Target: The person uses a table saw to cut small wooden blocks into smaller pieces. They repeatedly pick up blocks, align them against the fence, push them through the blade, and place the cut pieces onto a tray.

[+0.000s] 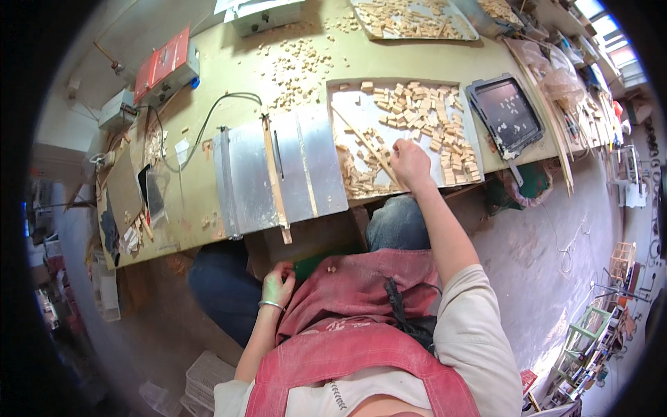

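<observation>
My right hand (410, 165) reaches into a shallow white tray (353, 104) on the bench. Its fingers are bent and drawn together over the small wooden blocks (419, 104), and whatever they pinch is hidden. A thin wooden strip (363, 142) lies slantwise across the tray, passing close beside those fingertips. Low by my lap, in front of the bench edge, is my left hand (279, 286), with a bracelet at the wrist. Its fingers curl inward; I cannot make out anything between them. Two tiny wooden bits rest on my red apron (347, 278).
Left of the tray sits a flat metal machine table (313, 184) with a wooden strip fence (274, 174) and a slot. Loose wood bits (295, 69) scatter behind it. A black tray (511, 115) stands right, a fuller tray (413, 21) behind, and a red-topped box (165, 66) far left.
</observation>
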`<move>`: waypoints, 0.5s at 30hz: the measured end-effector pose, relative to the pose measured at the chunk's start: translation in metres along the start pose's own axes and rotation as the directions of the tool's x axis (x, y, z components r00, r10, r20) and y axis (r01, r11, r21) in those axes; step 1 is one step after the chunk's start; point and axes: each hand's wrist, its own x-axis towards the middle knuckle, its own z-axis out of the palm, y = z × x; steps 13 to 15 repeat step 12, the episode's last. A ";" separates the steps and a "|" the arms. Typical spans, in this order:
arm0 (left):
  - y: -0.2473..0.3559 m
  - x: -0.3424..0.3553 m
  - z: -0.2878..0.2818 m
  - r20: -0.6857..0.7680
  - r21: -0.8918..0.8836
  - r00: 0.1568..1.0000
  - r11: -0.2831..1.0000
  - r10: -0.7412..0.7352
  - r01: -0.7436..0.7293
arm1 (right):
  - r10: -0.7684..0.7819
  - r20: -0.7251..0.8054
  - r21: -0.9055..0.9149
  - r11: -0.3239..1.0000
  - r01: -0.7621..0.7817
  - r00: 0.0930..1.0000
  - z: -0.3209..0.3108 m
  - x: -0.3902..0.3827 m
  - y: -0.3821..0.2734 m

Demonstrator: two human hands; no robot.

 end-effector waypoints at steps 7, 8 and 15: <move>0.003 0.002 0.004 0.025 -0.035 0.998 0.998 -0.055 0.056 | 0.076 -0.222 0.299 0.954 -0.006 0.972 -0.009 0.002 0.009; 0.003 0.004 0.004 0.029 -0.032 0.998 0.998 -0.047 0.048 | 0.041 -0.264 0.316 0.948 0.046 0.964 -0.010 0.009 0.017; -0.003 0.005 0.004 0.046 -0.047 0.997 0.997 -0.067 0.069 | -0.123 -0.340 0.255 0.942 0.217 0.932 -0.014 0.040 0.031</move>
